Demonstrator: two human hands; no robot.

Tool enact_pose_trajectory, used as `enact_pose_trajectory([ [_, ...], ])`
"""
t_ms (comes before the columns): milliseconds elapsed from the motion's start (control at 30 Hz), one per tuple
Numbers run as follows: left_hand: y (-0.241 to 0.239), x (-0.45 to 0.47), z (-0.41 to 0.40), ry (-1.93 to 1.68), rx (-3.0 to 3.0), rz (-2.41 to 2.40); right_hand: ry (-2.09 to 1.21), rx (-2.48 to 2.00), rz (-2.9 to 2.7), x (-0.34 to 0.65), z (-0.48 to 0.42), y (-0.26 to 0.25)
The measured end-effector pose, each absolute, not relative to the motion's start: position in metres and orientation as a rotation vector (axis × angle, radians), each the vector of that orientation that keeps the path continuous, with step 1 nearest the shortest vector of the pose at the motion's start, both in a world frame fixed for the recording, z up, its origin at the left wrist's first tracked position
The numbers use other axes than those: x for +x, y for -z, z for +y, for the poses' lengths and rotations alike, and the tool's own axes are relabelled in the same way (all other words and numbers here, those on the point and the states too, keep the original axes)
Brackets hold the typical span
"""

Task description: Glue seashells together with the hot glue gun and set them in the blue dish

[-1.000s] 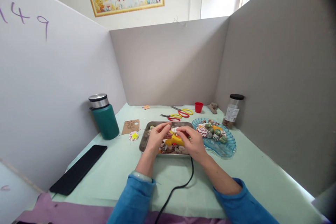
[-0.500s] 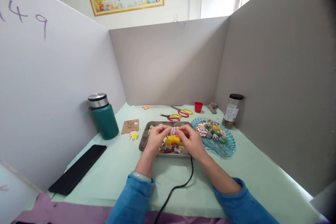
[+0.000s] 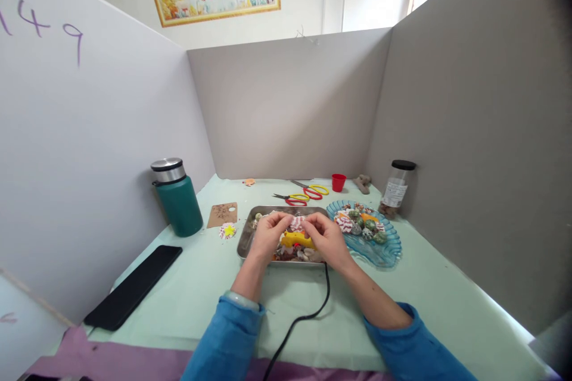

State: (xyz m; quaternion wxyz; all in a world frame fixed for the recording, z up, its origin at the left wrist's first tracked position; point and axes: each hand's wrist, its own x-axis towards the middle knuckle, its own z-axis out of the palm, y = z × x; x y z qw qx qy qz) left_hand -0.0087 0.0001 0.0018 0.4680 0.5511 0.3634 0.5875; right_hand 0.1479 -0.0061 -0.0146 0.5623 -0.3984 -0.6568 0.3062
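Observation:
Over the metal tray [image 3: 245, 244], my left hand [image 3: 270, 236] and my right hand [image 3: 329, 240] face each other with fingertips pinched. Between them is a red-and-white striped shell [image 3: 297, 224], its edges at the fingertips of both hands. Just below lies a yellow tool [image 3: 297, 240], which looks like a glue gun, partly covered by my right hand. Small shells and stones [image 3: 298, 255] fill the near part of the tray. Much of the tray's middle is hidden behind my hands.
Right of the tray is a blue glass plate [image 3: 388, 257] of shells and stones. Behind lie scissors [image 3: 298, 197] and a red cup [image 3: 338, 183]. A jar [image 3: 395, 193], green bottle [image 3: 179, 208], black phone-like slab [image 3: 134, 287] and black cord [image 3: 308, 316] surround the workspace.
Both hands keep nearly the same pinched pose around the striped shell. The whole view has shifted very slightly; nothing else has visibly moved.

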Motion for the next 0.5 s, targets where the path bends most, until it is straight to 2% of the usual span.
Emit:
enact_pose_trajectory([
  [133,0.0001,-0.0094,0.0007,-1.41,1.311,0.89,-0.687,-0.968,-1.565,0.1476,-0.0066,0.0135],
  [400,-0.0017,-0.006,0.0003,-1.352,1.26,0.831,-0.954,-0.893,-1.438,0.1465,-0.0083,0.0072],
  [500,-0.0003,-0.0081,0.0015,-1.386,1.28,0.875,-0.895,-0.913,-1.478,0.146,-0.0084,0.0098],
])
